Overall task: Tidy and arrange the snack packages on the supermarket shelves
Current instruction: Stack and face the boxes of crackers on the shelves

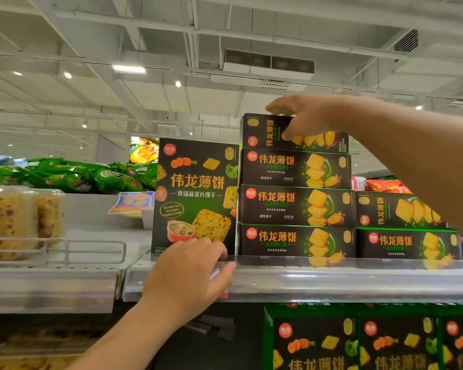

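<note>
A stack of dark biscuit boxes [296, 206] stands on the top shelf [332, 279]. My right hand [305, 116] grips the topmost box [265, 132], fingers over its top edge and thumb on its front face. This box's print runs sideways, unlike the boxes under it. To the left a large upright biscuit box [195, 188] stands at the shelf front. My left hand [190, 273] rests on the shelf's front rail just below that large box, fingers curled over a price label; it is not holding a box.
A shorter stack of the same boxes [404, 228] stands to the right, under my right forearm. Green snack bags [64, 174] lie behind on the left. Clear tubs of pastries [19, 220] sit behind a wire rail at far left. More green-edged boxes [358, 340] fill the lower shelf.
</note>
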The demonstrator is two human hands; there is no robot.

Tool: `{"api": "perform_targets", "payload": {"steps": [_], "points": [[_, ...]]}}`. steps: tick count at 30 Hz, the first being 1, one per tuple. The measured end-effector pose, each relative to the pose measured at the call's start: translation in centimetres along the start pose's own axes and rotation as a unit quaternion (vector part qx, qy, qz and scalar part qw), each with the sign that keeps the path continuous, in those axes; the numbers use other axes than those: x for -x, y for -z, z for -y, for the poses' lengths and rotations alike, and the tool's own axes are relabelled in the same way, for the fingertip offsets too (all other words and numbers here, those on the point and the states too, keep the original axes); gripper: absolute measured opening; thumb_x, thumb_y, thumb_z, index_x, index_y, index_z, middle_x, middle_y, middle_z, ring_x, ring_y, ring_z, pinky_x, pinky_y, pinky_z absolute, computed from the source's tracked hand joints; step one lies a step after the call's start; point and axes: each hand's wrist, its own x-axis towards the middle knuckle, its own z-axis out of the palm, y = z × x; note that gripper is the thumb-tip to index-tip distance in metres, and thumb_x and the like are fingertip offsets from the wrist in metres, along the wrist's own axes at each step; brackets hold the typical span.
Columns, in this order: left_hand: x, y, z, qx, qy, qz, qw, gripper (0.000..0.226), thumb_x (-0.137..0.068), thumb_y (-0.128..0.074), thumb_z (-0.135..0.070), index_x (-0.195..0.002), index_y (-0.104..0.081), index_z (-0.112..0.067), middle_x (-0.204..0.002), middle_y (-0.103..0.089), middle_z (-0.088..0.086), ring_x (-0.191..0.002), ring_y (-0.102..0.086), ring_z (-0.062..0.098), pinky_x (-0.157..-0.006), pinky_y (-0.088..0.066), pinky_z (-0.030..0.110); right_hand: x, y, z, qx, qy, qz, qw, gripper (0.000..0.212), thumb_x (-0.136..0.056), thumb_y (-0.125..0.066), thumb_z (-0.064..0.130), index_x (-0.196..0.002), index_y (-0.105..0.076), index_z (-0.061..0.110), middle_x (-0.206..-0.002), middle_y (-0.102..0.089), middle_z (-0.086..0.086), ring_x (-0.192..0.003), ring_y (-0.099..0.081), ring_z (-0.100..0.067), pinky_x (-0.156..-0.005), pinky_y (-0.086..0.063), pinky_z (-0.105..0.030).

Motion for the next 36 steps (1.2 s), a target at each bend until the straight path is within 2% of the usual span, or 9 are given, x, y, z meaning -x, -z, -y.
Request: {"api": "perform_targets", "payload": {"steps": [3,7,9,12,17,19,25,30,36], "points": [[-0.1,0.5,-0.1,-0.008,-0.009,0.000,1.000,0.033,-0.089,-0.044,-0.049,-0.087,-0.067,-0.026,-0.076,-0.064,-0.013,-0.068,-0.060,0.009,-0.055,-0.049,0.029,0.7,-0.4,2.6,-0.018,0.070,-0.040,0.997,0.074,-0.084,-0.067,0.017,-0.148,-0.031,0.027,-0.148,-0.042,0.001,-0.134,-0.040,-0.021,-0.107,-0.034,-0.039],[0.3,2.2,0.9,-0.032,-0.044,0.071,0.996,0.034,-0.092,-0.046,-0.045,-0.111,-0.067,-0.025,-0.098,-0.070,-0.007,-0.086,-0.064,0.016,-0.071,-0.053,0.031,0.6,-1.8,7.3,0.053,0.157,-0.048,0.985,0.070,-0.086,-0.064,0.030,-0.147,-0.032,0.027,-0.146,-0.046,0.002,-0.130,-0.045,-0.022,-0.102,-0.032,-0.030],[1.2,3.6,2.3,-0.086,-0.073,0.066,0.991,0.036,-0.089,-0.048,-0.041,-0.109,-0.070,-0.020,-0.098,-0.072,-0.004,-0.086,-0.067,0.019,-0.074,-0.056,0.033,0.0,-2.8,9.2,0.082,0.175,-0.035,0.981,0.071,-0.086,-0.063,0.036,-0.148,-0.030,0.026,-0.143,-0.049,-0.003,-0.127,-0.047,-0.027,-0.104,-0.038,-0.038],[3.2,5.5,6.1,-0.121,-0.043,0.014,0.992,0.041,-0.088,-0.046,-0.039,-0.106,-0.071,-0.012,-0.099,-0.071,0.003,-0.088,-0.068,0.026,-0.073,-0.055,0.039,-1.0,-4.3,11.6,0.131,0.172,-0.020,0.976,0.077,-0.085,-0.064,0.046,-0.149,-0.027,0.025,-0.138,-0.052,-0.008,-0.124,-0.049,-0.031,-0.101,-0.043,-0.046],[5.5,6.3,9.9,-0.201,0.013,0.030,0.979,0.055,-0.090,-0.043,-0.045,-0.121,-0.067,-0.007,-0.118,-0.067,0.015,-0.109,-0.063,0.036,-0.089,-0.049,0.048,-2.1,-6.0,14.0,0.139,0.150,0.029,0.979,0.079,-0.073,-0.072,0.057,-0.137,-0.041,0.021,-0.122,-0.061,-0.004,-0.096,-0.055,-0.024,-0.078,-0.043,-0.033],[5.7,5.8,10.0,-0.201,0.026,0.032,0.979,0.058,-0.091,-0.042,-0.046,-0.128,-0.061,-0.006,-0.123,-0.064,0.014,-0.116,-0.058,0.036,-0.096,-0.044,0.050,-2.4,-6.2,14.4,0.119,0.137,0.019,0.983,0.079,-0.071,-0.074,0.058,-0.133,-0.043,0.020,-0.118,-0.061,-0.004,-0.091,-0.054,-0.023,-0.077,-0.046,-0.034],[5.9,5.4,10.5,-0.196,0.018,0.010,0.980,0.053,-0.094,-0.036,-0.047,-0.122,-0.063,-0.010,-0.099,-0.065,0.009,-0.090,-0.058,0.032,-0.089,-0.040,0.047,-2.2,-5.5,14.7,0.020,0.109,0.000,0.994,0.066,-0.064,-0.078,0.058,-0.112,-0.041,0.033,-0.113,-0.061,0.001,-0.081,-0.060,-0.014,-0.063,-0.047,-0.031],[5.9,5.6,10.5,-0.181,0.023,0.027,0.983,0.053,-0.095,-0.037,-0.046,-0.124,-0.063,-0.010,-0.099,-0.066,0.008,-0.091,-0.058,0.031,-0.088,-0.041,0.047,-1.2,-5.3,15.3,0.005,0.068,0.026,0.997,0.070,-0.063,-0.084,0.049,-0.109,-0.031,0.039,-0.107,-0.066,-0.001,-0.066,-0.067,-0.017,-0.057,-0.055,-0.035],[5.9,5.6,10.6,-0.164,0.028,0.047,0.985,0.052,-0.094,-0.038,-0.046,-0.125,-0.062,-0.012,-0.106,-0.067,0.007,-0.097,-0.060,0.031,-0.091,-0.043,0.048,0.7,-4.8,15.6,0.005,0.069,-0.023,0.997,0.081,-0.065,-0.085,0.043,-0.132,-0.041,0.029,-0.114,-0.064,0.001,-0.087,-0.063,-0.018,-0.067,-0.052,-0.032]]}}
